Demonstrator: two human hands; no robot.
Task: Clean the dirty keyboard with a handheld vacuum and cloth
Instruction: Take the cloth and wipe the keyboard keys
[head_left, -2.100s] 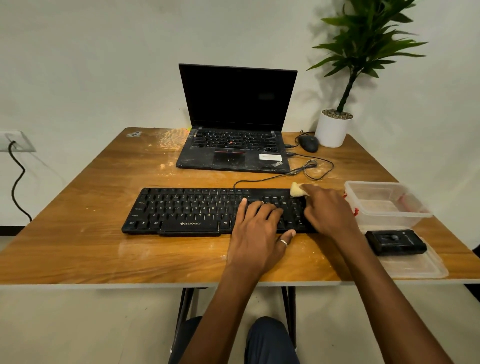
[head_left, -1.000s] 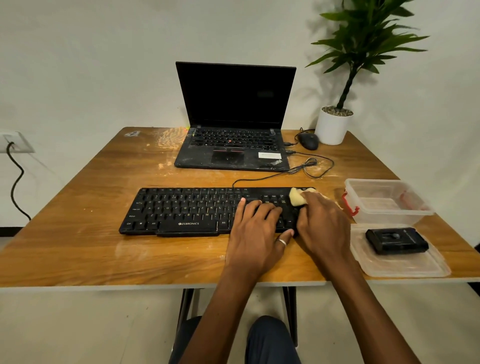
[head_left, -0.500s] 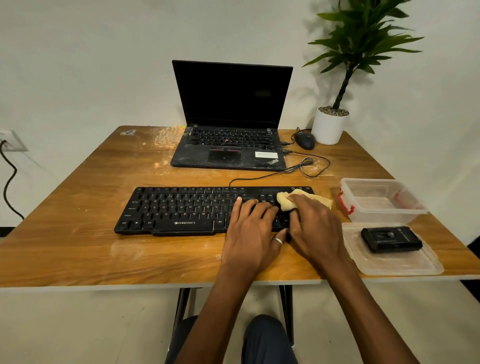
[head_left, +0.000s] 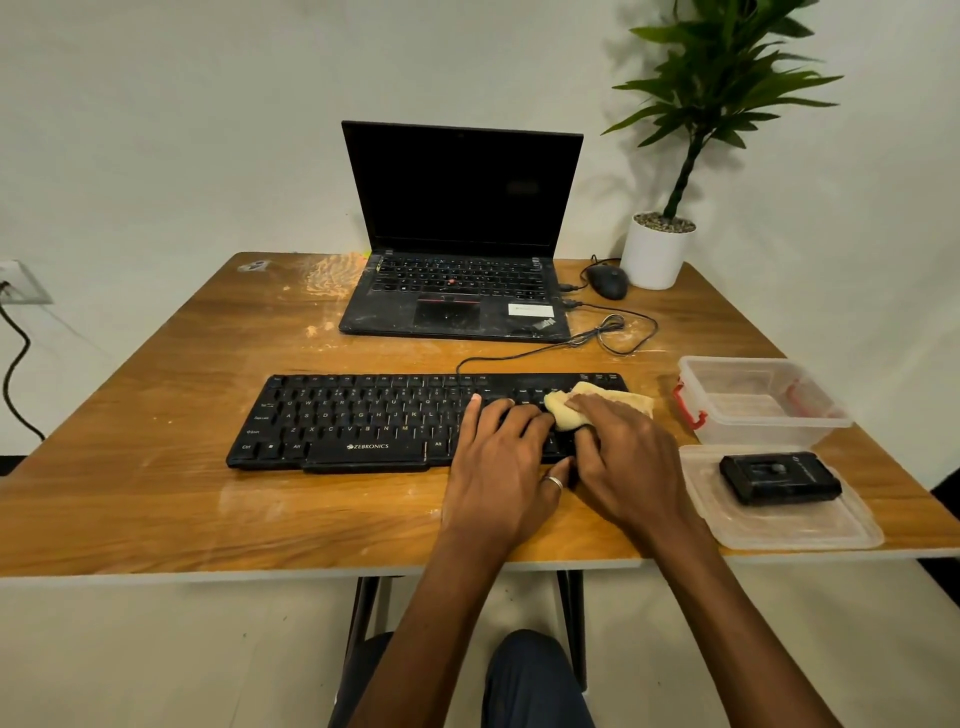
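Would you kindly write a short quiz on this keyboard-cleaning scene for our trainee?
1. What does the right hand hold on the keyboard? A) a brush B) a cloth C) a spray bottle
2. True or false: the vacuum lies on the lid, not in the tub.
3. Which hand wears a ring?
Key: 1 B. 2 True. 3 The left hand.
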